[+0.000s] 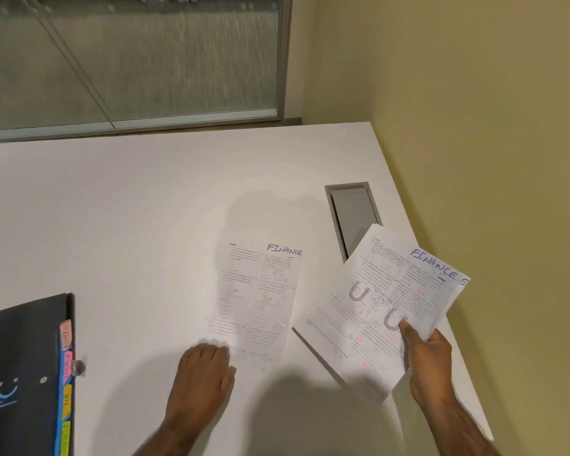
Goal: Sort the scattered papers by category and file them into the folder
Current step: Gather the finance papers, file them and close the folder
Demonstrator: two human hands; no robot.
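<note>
A printed sheet marked FINANCE (257, 301) lies flat on the white table (129, 225). My left hand (204, 366) rests at its lower left corner, fingertips touching the paper's edge. My right hand (428, 353) grips a small stack of papers (385, 304) above the table's right side; the top sheet reads FINANCE and shows horseshoe magnets. A dark folder (20, 373) with coloured index tabs (66, 383) lies at the lower left, closed.
A grey recessed cable hatch (352, 215) sits in the table near the right edge, partly under the held stack. A yellow wall (491, 126) borders the right side. A frosted glass partition (129, 57) stands behind the table.
</note>
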